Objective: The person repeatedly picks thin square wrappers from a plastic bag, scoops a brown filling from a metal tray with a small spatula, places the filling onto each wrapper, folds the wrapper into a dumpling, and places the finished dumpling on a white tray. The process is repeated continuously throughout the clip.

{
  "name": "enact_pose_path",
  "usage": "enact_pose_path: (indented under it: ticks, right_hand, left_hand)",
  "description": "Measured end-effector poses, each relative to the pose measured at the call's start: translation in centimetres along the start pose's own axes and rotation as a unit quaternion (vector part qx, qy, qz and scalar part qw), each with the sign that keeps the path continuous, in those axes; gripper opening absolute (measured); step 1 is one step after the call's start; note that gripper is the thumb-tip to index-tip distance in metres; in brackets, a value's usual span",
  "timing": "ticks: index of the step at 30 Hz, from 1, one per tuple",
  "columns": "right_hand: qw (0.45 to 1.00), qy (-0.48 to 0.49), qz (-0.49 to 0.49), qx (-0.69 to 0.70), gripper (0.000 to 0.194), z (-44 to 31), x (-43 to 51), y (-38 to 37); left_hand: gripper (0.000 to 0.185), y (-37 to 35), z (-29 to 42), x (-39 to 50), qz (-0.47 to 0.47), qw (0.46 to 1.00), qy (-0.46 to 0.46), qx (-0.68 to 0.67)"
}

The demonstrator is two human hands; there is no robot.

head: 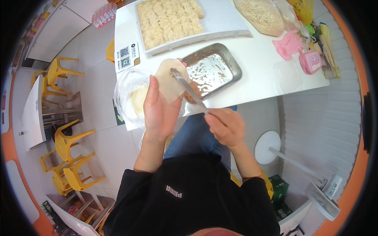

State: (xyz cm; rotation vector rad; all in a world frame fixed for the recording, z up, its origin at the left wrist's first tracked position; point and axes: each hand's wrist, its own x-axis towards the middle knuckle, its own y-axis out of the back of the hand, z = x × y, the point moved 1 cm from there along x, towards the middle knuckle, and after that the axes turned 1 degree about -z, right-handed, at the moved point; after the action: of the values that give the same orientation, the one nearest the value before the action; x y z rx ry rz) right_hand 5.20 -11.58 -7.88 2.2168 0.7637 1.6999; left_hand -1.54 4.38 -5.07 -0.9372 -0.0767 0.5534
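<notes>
A thin dough wrapper lies across the palm and fingers of my left hand. My right hand grips a flat metal spatula, whose tip touches the wrapper on a small dab of filling. Beside the wrapper stands a rectangular steel pan with a little brown filling at its near corner and smears on its bottom. Left of my left hand, a stack of wrappers rests in a clear plastic bag. Rows of folded dumplings cover much of a white tray behind the pan.
The white table also holds bagged noodles, a pink cloth or bag, a pink box, a clear lid and a card with printed codes. Yellow stools stand at left, a white fan at lower right.
</notes>
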Motion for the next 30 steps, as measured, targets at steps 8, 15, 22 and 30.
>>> enact_pose_path:
  ticks: [8,15,22,30]
  right_hand:
    - [0.994,0.104,-0.028,-0.022,0.028,-0.4,0.6,0.0]
    - [0.991,0.099,-0.074,0.061,0.018,0.5,1.3,3.2]
    - [0.834,-0.376,0.193,0.356,0.021,1.2,0.7,2.4]
    - [0.760,-0.453,0.263,0.385,0.027,2.1,1.0,1.7]
  left_hand:
    - [0.055,-0.5,0.0,-0.4,0.005,0.999,0.016,-0.037]
    - [0.057,0.4,0.0,-0.3,0.008,0.995,0.008,-0.098]
    - [0.056,-0.1,-0.3,-0.7,-0.045,0.993,0.036,-0.104]
    - [0.054,-0.7,-0.1,-1.3,0.013,0.995,0.012,-0.102]
